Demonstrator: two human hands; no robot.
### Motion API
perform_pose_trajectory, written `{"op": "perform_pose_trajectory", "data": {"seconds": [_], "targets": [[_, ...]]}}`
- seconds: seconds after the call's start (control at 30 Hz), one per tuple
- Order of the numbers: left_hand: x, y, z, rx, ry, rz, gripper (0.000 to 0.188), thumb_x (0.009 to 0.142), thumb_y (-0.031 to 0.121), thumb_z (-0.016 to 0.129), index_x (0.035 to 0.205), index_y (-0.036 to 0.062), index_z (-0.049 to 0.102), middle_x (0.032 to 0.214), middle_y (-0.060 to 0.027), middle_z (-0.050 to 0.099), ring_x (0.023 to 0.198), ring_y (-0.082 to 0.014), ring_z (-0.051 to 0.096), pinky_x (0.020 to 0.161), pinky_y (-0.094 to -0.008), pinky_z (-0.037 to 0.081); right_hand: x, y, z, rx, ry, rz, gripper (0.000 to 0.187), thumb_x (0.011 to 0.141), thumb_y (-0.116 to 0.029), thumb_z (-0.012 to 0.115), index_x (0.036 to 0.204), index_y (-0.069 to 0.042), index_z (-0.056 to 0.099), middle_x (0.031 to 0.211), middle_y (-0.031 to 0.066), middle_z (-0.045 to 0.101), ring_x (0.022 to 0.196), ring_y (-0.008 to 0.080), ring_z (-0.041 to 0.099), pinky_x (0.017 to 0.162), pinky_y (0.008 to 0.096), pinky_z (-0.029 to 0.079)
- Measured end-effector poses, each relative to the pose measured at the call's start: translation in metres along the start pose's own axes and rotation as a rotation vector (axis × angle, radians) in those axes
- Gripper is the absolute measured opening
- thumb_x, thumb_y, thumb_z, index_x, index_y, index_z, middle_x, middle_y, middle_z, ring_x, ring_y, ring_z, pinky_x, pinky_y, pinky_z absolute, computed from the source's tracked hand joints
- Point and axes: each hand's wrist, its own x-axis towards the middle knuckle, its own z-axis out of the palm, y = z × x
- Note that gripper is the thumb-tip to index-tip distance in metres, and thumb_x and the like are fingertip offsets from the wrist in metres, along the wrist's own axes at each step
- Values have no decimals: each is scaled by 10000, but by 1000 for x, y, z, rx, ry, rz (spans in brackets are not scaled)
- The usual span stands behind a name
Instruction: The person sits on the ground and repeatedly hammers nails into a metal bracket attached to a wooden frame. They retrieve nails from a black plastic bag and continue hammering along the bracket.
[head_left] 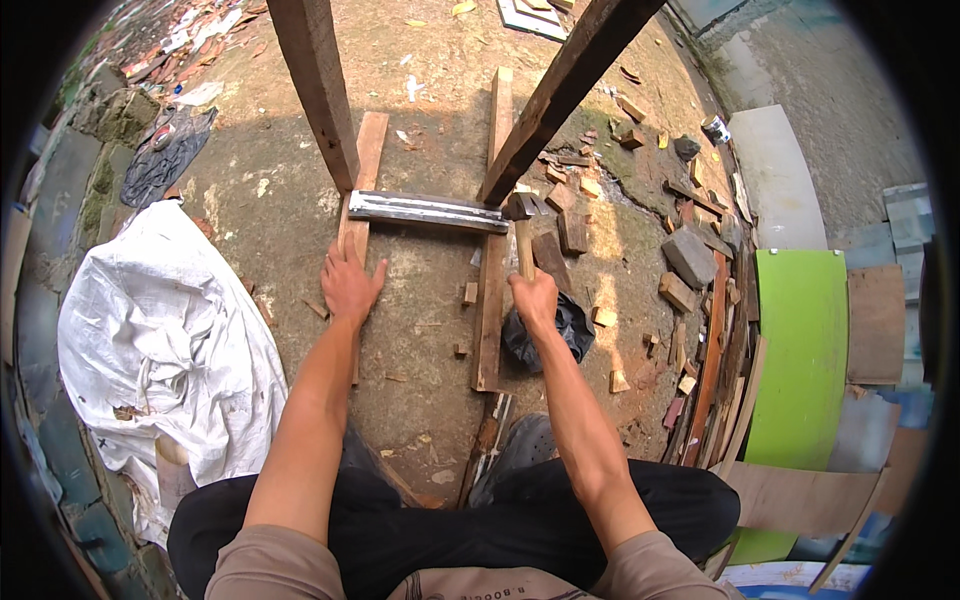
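Observation:
My right hand (534,300) is wrapped round the wooden handle of a claw hammer (524,248). Its metal head sits beside the right end of a dark crosspiece (430,212) with a white strip along it. The crosspiece spans a left wooden rail (369,150) and a right wooden rail (489,320), both lying on the ground. My left hand (350,284) lies on the left rail just below the crosspiece, fingers spread, holding nothing. A left upright post (318,95) and a right upright post (565,90) rise from near the crosspiece's ends.
A white sack (170,340) lies at the left, near a black plastic sheet (165,150). Wood offcuts and a grey block (690,257) litter the right side. Beside my right hand is a black plastic bag (560,335). A green panel (795,350) stands farther right.

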Motion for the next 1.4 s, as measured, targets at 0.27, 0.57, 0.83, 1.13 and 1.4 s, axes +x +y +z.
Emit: {"op": "perform_pose_trajectory", "data": {"seconds": [0.27, 0.57, 0.83, 1.13, 1.4], "targets": [[0, -7, 3, 11, 27, 16, 849, 845, 529, 692, 1488, 84, 362, 1423, -241, 438, 1228, -408, 515, 1009, -503, 433, 7, -72, -44, 685, 233, -467, 314, 951, -161, 688, 694, -78, 530, 571, -28, 501, 470, 56, 445, 429, 253, 330], [2, -1, 1, 15, -18, 1, 867, 851, 564, 676, 1508, 96, 358, 1421, -260, 436, 1254, -439, 503, 1048, -512, 408, 17, 8, 11, 32, -76, 221, 383, 810, -309, 657, 1018, 6, 720, 887, 281, 706, 900, 433, 695, 801, 482, 520], [3, 0, 1, 26, 17, 3, 857, 842, 537, 691, 1495, 90, 361, 1428, -236, 433, 1250, -401, 497, 1039, -497, 406, -4, -7, -5, 74, 27, 35, 334, 803, -313, 666, 878, 13, 679, 739, 200, 668, 730, 335, 660, 709, 446, 499], [3, -2, -2, 40, 3, -8, 858, 845, 540, 684, 1496, 86, 358, 1429, -234, 431, 1235, -398, 508, 1022, -489, 417, -8, -15, -15, 78, 38, -16, 325, 810, -301, 692, 881, 16, 671, 729, 219, 654, 709, 355, 663, 696, 445, 500], [1, -4, -4, 40, -31, -19, 864, 844, 542, 686, 1500, 90, 352, 1435, -227, 428, 1246, -391, 505, 1034, -486, 415, 13, -92, -55, 793, 248, -499, 304, 943, -135, 668, 681, -86, 523, 578, 1, 525, 465, 70, 459, 427, 266, 351]]}}
